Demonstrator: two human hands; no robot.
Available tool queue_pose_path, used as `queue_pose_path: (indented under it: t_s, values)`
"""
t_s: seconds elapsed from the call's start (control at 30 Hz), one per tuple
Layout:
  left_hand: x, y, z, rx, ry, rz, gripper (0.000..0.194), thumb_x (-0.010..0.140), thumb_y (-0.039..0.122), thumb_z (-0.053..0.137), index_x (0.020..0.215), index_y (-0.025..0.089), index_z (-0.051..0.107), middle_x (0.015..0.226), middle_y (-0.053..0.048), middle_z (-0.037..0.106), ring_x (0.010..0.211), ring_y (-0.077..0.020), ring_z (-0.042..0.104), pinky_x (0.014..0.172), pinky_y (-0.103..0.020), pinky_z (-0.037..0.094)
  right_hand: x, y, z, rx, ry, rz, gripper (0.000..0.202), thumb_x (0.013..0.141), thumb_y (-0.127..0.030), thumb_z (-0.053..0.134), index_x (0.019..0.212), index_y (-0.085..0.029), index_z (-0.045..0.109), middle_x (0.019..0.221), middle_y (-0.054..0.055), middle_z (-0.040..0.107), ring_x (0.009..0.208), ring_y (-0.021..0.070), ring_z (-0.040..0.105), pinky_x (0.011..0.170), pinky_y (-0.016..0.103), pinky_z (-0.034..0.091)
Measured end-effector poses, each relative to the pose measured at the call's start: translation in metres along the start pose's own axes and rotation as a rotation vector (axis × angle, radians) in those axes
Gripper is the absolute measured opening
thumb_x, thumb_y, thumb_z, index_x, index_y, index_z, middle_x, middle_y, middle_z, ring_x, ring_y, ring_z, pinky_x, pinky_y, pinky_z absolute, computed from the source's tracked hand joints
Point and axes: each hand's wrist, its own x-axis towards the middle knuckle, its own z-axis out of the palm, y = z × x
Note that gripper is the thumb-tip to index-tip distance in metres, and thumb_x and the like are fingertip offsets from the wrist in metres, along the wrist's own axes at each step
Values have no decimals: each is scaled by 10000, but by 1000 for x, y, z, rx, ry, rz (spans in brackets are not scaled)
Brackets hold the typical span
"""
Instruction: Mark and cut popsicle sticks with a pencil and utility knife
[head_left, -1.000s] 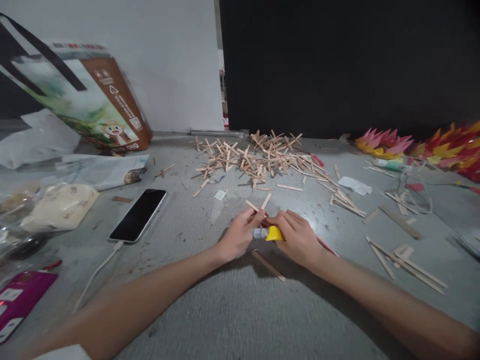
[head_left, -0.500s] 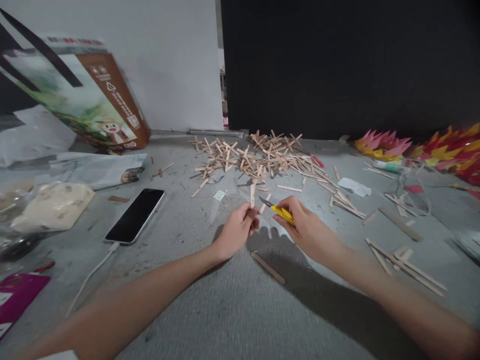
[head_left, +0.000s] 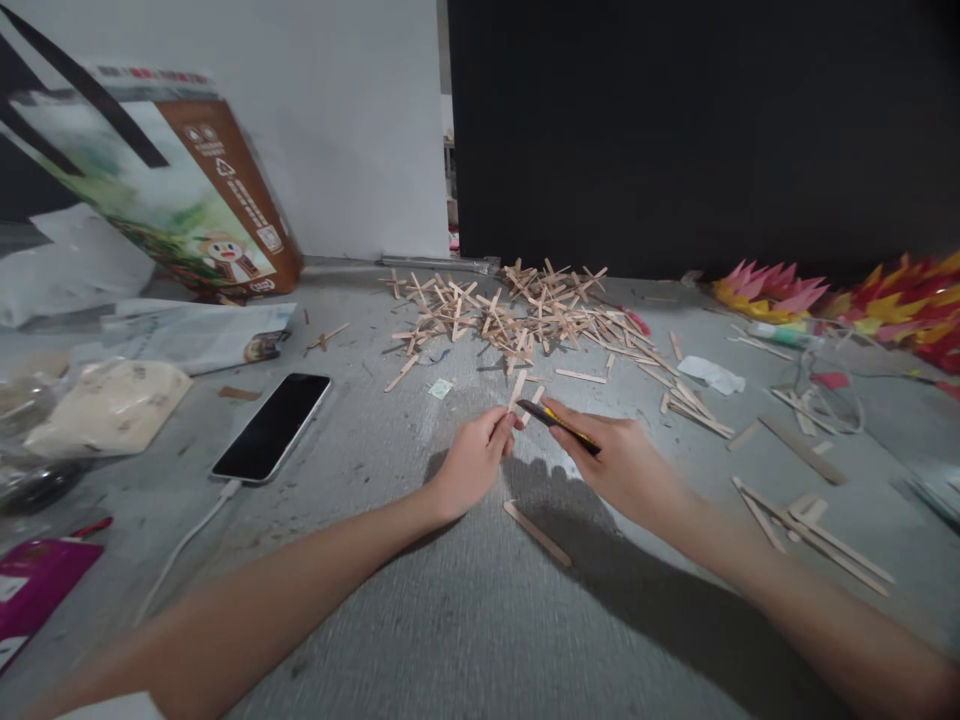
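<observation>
Wooden stick (head_left: pixel 517 386): held in the left grip (head_left: pixel 469 465), pinched at the lower end between thumb and bent fingers, with the free end pointing up and away from the palm. Left grip closed nearly completely, with only the thin stick in between.

Knife (head_left: pixel 555 422) in yellow and black: held in the right grip (head_left: pixel 626 455), fingers closed around the handle. Directed toward the left grip, with the front end very near to the held stick; contact between both, cannot tell. Between the two grips, just beside the held stick, also a second stick (head_left: pixel 533 402); held or lying, cannot tell.

On the tabletop (head_left: pixel 420 630), below the two grips and between them, one loose stick (head_left: pixel 538 533), lying slantwise. Beyond both grips, a wide heap of sticks (head_left: pixel 551 300), many crossed over each other. To the right of the right grip, a small group of loose sticks (head_left: pixel 814 530); farther beyond this grip, a white crumpled tissue (head_left: pixel 711 374) and pointed paper shapes (head_left: pixel 772 288) in pink and yellow.

To the left of the left grip, a phone (head_left: pixel 271 427) with dark screen and white cable (head_left: pixel 187 545) plugged in. Beyond the phone, farther from the left grip, a printed bag (head_left: pixel 225 200), standing tilted.
</observation>
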Motion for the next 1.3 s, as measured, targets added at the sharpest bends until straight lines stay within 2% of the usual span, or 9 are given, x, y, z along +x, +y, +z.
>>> queue_pose_path:
  t_s: [0.07, 0.27, 0.43, 0.6, 0.7, 0.83, 0.97, 1.07, 1.3]
  values:
    - [0, 0, -1, 25, -4, 6, 360, 1072, 419, 393, 907, 190, 616, 627, 45, 519, 584, -131, 483, 622, -262, 359, 1, -1, -1, 31, -1, 6, 428, 1055, -370, 516, 1444, -265, 659, 1294, 90, 760, 981, 287, 780, 807, 379, 578]
    - [0, 2, -2, 63, -8, 22, 352, 1074, 388, 390, 858, 197, 592, 625, 43, 513, 591, -135, 484, 626, -265, 352, 3, -3, -2, 93, -7, 45, 423, 1036, -378, 534, 1407, -248, 689, 1298, 89, 757, 923, 275, 783, 811, 382, 584]
    - [-1, -1, -3, 138, 8, 42, 358, 1086, 401, 383, 874, 203, 593, 614, 40, 498, 589, -146, 479, 633, -277, 340, 0, -5, 5, 145, -8, 84, 440, 1040, -389, 519, 1431, -253, 667, 1304, 93, 756, 1024, 287, 768, 854, 383, 576]
    - [-2, -3, -4, 167, 5, 49, 372, 1093, 419, 355, 856, 212, 553, 618, 36, 498, 583, -147, 472, 625, -283, 329, -3, -9, 14, 227, -46, 152, 371, 1048, -369, 491, 1331, -285, 716, 1092, 62, 802, 981, 263, 737, 891, 381, 537]
    - [-2, -3, -3, 142, 5, 58, 381, 1089, 435, 356, 822, 217, 519, 618, 36, 481, 581, -146, 463, 607, -280, 321, -4, -12, 14, 297, -61, 163, 314, 1043, -385, 493, 1166, -263, 756, 904, 22, 761, 806, 208, 672, 762, 314, 513]
    - [-2, -2, -3, 150, 2, 61, 388, 1092, 437, 350, 818, 216, 511, 627, 35, 491, 593, -146, 473, 618, -276, 328, -4, -16, 12, 411, -80, 226, 325, 1028, -449, 526, 964, -213, 740, 646, -34, 550, 546, 125, 444, 509, 241, 355]
    - [-2, -2, -3, 158, 2, 58, 397, 1094, 435, 344, 805, 214, 504, 618, 40, 487, 581, -139, 475, 608, -269, 321, -5, -18, 13, 655, -154, 392, 366, 1006, -537, 552, 1009, -209, 715, 591, -77, 403, 418, 89, 294, 374, 233, 283]
    - [-1, -3, -3, 140, 7, 55, 401, 1096, 444, 335, 819, 214, 511, 604, 44, 483, 568, -138, 474, 596, -267, 319, -7, -23, 16, 779, -189, 468, 366, 989, -570, 568, 1038, -224, 677, 599, -92, 375, 381, 82, 270, 306, 219, 280]
    - [0, -3, -2, 107, 25, 39, 424, 1090, 476, 335, 823, 208, 526, 580, 49, 479, 549, -135, 460, 600, -269, 327, -9, -37, 27, 908, -134, 505, 336, 964, -568, 599, 923, -235, 572, 610, -97, 418, 380, 79, 331, 295, 204, 324]
